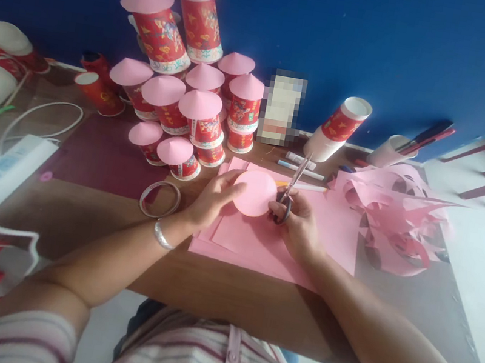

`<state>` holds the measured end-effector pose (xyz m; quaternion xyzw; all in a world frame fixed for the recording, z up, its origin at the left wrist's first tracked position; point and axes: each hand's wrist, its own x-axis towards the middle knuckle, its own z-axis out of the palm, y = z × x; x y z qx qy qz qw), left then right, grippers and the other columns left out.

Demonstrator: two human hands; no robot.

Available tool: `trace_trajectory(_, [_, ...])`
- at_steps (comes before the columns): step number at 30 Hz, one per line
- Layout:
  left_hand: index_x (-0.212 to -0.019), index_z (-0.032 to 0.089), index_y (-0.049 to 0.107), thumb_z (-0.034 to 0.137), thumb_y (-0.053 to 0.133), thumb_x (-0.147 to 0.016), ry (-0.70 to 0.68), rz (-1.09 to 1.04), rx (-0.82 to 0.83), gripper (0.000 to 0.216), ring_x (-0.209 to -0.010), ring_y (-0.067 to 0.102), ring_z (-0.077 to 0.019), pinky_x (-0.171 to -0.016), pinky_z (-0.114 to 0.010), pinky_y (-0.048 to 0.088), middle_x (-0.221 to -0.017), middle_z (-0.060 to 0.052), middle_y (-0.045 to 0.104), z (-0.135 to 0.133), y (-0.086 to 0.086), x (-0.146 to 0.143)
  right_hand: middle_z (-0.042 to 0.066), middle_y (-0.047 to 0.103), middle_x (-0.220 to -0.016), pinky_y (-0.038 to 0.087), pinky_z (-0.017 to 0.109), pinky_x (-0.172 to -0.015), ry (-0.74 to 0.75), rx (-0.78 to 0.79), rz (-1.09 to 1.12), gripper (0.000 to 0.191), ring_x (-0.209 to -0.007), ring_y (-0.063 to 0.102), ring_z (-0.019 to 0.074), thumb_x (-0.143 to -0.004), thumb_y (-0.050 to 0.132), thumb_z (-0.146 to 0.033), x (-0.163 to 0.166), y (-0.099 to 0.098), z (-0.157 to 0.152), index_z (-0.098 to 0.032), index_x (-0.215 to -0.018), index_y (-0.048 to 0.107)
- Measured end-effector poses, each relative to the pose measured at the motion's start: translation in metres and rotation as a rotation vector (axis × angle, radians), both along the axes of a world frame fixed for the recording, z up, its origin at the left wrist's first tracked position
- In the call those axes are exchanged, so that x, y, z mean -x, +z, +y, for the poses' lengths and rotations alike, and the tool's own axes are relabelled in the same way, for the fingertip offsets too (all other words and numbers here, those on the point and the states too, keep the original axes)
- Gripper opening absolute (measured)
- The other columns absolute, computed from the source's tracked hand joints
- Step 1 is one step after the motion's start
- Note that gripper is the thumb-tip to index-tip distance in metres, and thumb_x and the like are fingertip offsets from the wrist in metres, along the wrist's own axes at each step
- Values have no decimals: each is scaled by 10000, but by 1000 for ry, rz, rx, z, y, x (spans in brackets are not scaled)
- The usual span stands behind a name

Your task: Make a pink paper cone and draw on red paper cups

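One left hand point(215, 200), one right hand point(304, 228) | one pink disc point(255, 193) | one pair of scissors point(286, 199) | ten pink paper cones point(200, 105) in clear view | one tape roll point(143, 199) | one silver bracelet point(163, 235) | one heap of pink scraps point(398, 200), its pieces too tangled to count

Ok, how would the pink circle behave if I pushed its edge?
The circle looks like thin paper, so probably light. It shows no sag in the left hand, so it may be fairly stiff. Pushed hard, something this thin would likely crease.
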<state>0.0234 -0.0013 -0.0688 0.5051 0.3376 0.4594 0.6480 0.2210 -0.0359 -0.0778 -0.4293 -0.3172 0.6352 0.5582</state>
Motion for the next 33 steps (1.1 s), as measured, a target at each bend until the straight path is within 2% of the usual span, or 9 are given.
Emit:
trace_trajectory(2, [-1191, 175, 760, 614, 673, -903, 42, -114, 43, 532, -1310, 637, -332, -1083, -427, 516, -1248, -123, 771, 2, 0, 0, -72, 629, -749, 494, 239, -548, 0, 0, 8, 428, -580, 571, 90, -620, 955, -323, 0, 0, 1, -259, -940, 678])
trace_trajectory(6, [-1123, 163, 793, 741, 643, -856, 58, -273, 192, 654, -1343, 628, -345, -1131, -452, 490, -1246, -139, 779, 6, 5, -1, -65, 631, -759, 500, 231, -574, -15, -7, 2, 407, -605, 585, 87, -624, 951, -310, -2, 0, 2, -254, -931, 690])
trace_trajectory(11, [-1194, 190, 776, 806, 455, -917, 48, -303, 211, 748, -1415, 582, -324, -1147, -452, 477, -1360, -127, 736, 7, 14, 1, -68, 630, -760, 488, 238, -569, -42, -10, -31, 409, -576, 570, 81, -622, 941, -306, -6, -1, 6, -261, -944, 693])
trace_trajectory(13, [-1211, 203, 771, 818, 436, -916, 50, -293, 199, 759, -1415, 584, -327, -1128, -459, 491, -1366, -125, 733, 8, 15, 2, -68, 630, -747, 491, 244, -579, -44, -12, -42, 407, -578, 577, 87, -625, 937, -305, -8, -2, 8, -263, -949, 694])
trace_trajectory(19, [-1215, 225, 769, 839, 453, -894, 33, -245, 181, 761, -1381, 609, -345, -1061, -488, 535, -1348, -132, 737, 9, 14, 3, -62, 636, -747, 489, 264, -574, -22, -24, -70, 404, -588, 580, 104, -644, 929, -335, -8, -2, 8, -266, -953, 680])
trace_trajectory(25, [-1232, 216, 746, 794, 530, -888, 50, -265, 225, 707, -1369, 624, -311, -1033, -425, 545, -1365, -134, 731, 11, 12, 3, -67, 635, -749, 481, 261, -566, -5, -22, -64, 437, -593, 578, 101, -613, 959, -339, -9, -4, 8, -264, -938, 677])
trace_trajectory(33, [-1205, 194, 705, 638, 724, -848, 138, -234, 202, 569, -1214, 719, -290, -979, -413, 560, -1167, -123, 805, 14, 4, 3, -59, 650, -768, 479, 262, -557, 16, -34, -75, 410, -612, 572, 108, -629, 956, -337, -9, -6, 8, -271, -935, 691])
